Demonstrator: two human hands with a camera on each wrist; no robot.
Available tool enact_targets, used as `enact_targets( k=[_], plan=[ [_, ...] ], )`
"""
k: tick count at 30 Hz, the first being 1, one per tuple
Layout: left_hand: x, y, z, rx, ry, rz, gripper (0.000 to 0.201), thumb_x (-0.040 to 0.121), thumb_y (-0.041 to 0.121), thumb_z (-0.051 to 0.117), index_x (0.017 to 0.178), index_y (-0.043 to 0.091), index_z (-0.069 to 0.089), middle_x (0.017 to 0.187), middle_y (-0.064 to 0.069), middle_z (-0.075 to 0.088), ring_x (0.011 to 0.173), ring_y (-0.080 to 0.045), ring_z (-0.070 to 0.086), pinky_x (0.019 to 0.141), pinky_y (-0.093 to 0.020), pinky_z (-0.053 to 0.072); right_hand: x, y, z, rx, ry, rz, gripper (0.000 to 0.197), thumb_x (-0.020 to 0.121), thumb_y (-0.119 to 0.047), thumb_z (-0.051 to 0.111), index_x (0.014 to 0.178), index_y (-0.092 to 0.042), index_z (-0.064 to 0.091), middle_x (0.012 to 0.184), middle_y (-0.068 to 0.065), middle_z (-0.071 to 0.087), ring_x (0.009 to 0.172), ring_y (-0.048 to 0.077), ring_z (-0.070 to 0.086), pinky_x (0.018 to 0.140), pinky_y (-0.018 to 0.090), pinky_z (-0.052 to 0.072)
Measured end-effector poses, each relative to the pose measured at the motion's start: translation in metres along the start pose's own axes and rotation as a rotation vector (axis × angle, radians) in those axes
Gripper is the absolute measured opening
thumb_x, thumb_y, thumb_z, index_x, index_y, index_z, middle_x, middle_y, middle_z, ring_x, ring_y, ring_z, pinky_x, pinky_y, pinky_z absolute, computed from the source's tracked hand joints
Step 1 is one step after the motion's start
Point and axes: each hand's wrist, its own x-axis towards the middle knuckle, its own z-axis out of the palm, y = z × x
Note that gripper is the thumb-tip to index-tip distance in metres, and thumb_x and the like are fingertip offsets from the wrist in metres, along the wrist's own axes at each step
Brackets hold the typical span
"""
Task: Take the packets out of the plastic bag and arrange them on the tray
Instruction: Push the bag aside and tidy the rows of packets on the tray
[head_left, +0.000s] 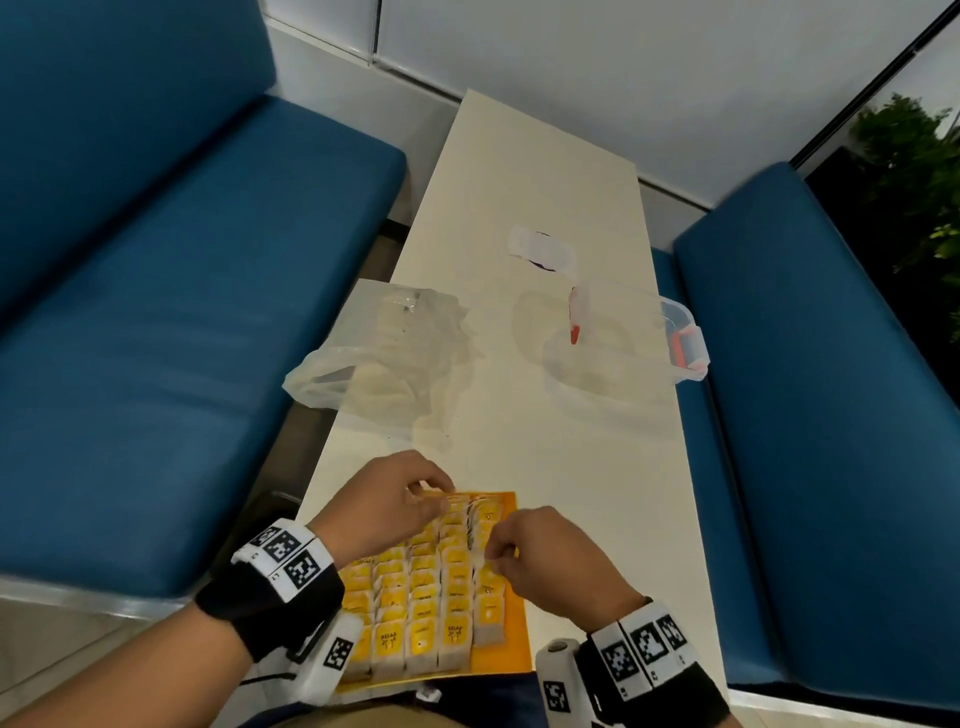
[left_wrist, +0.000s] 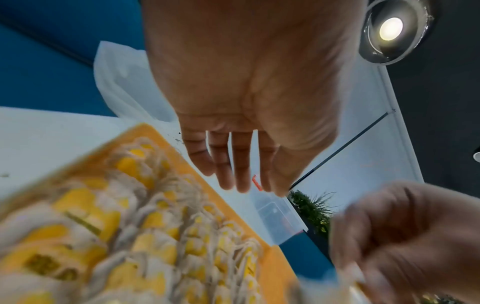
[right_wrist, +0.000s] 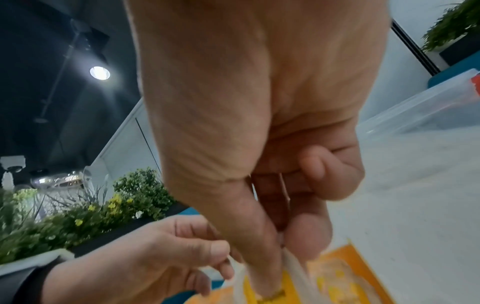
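Pinching one packet (right_wrist: 272, 288) betw thumb & fingers, right hand (head_left: 545, 558) sits over the orange tray (head_left: 511, 649) at near table (head_left: 545, 218) edge. Left hand (head_left: 387, 506) hovers over tray's far end, fingers loosely curled; can't tell if it's holding anything. Rows of yellow packets (head_left: 415, 613) fill the tray. Plastic bag (head_left: 384, 358) lies crumpled beyond, well apart; clear container (head_left: 670, 332) to its right.

A long, narrow cream-white table (head_left: 530, 208) carries, at its near end, a flat orange tray (head_left: 511, 631). Further away on the left lies a crumpled clear plastic bag (head_left: 384, 353), overhanging the edge. On the right stands a transparent plastic box (head_left: 623, 343) with red clips.
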Motion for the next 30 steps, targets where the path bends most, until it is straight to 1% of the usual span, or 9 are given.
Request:
enact_targets(
  k=[3,5,8,12,17,21,23,26,30],
  plan=[
    [-0.003,-0.014,-0.010,0.075,0.163,-0.103,0.017,0.088,0.034,0.076,0.103,0.040,0.071,0.108,0.017,0.053,0.095,-0.002,0.056,0.084,-0.025,0.049,-0.007,0.004,0.016,-0.088,-0.172,0.010,0.022,0.087,-0.011,0.056,0.096,-0.016,0.076,0.102,0.003,0.073,0.091,0.022,0.066,0.077,0.033,0.055],
    [-0.007,-0.024,-0.016,0.081,0.240,-0.196,0.020,0.089,0.032,0.075,0.107,0.036,0.069,0.109,0.013,0.048,0.086,-0.003,0.059,0.081,-0.029,0.051,-0.011,0.004,0.025,-0.148,-0.263,0.010,0.023,0.086,-0.005,0.055,0.094,-0.014,0.074,0.104,0.007,0.071,0.096,0.024,0.065,0.076,0.031,0.052],
    [-0.012,-0.036,-0.022,0.092,0.246,-0.278,0.021,0.089,0.033,0.075,0.109,0.034,0.068,0.109,0.010,0.046,0.080,-0.003,0.056,0.076,-0.029,0.048,-0.013,0.002,0.035,-0.171,-0.368,0.037,0.025,0.086,-0.001,0.055,0.098,-0.014,0.072,0.109,0.008,0.068,0.101,0.026,0.064,0.075,0.028,0.047],
    [-0.015,-0.043,-0.020,0.086,0.223,-0.287,0.019,0.090,0.031,0.074,0.109,0.031,0.069,0.109,0.009,0.048,0.080,-0.004,0.055,0.075,-0.028,0.048,-0.013,0.000,0.045,-0.194,-0.469,0.056,0.027,0.086,0.000,0.054,0.102,-0.016,0.068,0.115,0.008,0.063,0.102,0.027,0.061,0.075,0.030,0.045],
    [-0.015,-0.044,-0.019,0.074,0.212,-0.291,0.019,0.092,0.030,0.073,0.110,0.028,0.070,0.106,0.009,0.052,0.085,-0.005,0.055,0.079,-0.028,0.047,-0.009,0.002,0.046,-0.182,-0.502,0.076,0.023,0.088,-0.006,0.052,0.090,-0.028,0.055,0.098,-0.005,0.051,0.092,0.020,0.053,0.076,0.031,0.044],
    [-0.015,-0.043,-0.018,0.070,0.209,-0.298,0.018,0.093,0.030,0.072,0.110,0.026,0.070,0.107,0.007,0.053,0.087,-0.006,0.055,0.078,-0.027,0.045,-0.006,0.000,0.045,-0.192,-0.522,0.079,0.023,0.089,-0.004,0.051,0.096,-0.025,0.058,0.101,-0.004,0.049,0.093,0.021,0.051,0.078,0.032,0.044],
    [-0.015,-0.042,-0.019,0.068,0.212,-0.300,0.017,0.094,0.030,0.071,0.110,0.024,0.071,0.107,0.006,0.054,0.086,-0.006,0.055,0.078,-0.026,0.043,-0.004,0.001,0.046,-0.189,-0.515,0.088,0.021,0.089,-0.005,0.052,0.094,-0.025,0.056,0.100,-0.004,0.050,0.091,0.018,0.049,0.077,0.031,0.044],
    [-0.016,-0.042,-0.019,0.071,0.204,-0.303,0.016,0.095,0.030,0.070,0.110,0.024,0.070,0.107,0.005,0.055,0.089,-0.009,0.056,0.079,-0.027,0.043,-0.003,0.003,0.053,-0.174,-0.442,0.124,0.017,0.089,-0.007,0.057,0.091,-0.023,0.061,0.102,-0.002,0.058,0.088,0.016,0.052,0.077,0.032,0.049],
    [-0.017,-0.041,-0.020,0.078,0.181,-0.300,0.015,0.095,0.031,0.069,0.110,0.027,0.071,0.108,0.006,0.056,0.091,-0.009,0.057,0.079,-0.027,0.044,-0.005,0.007,0.064,-0.194,-0.255,0.170,0.022,0.089,-0.011,0.052,0.096,-0.023,0.070,0.109,0.005,0.067,0.094,0.024,0.065,0.081,0.033,0.053]
  ],
)
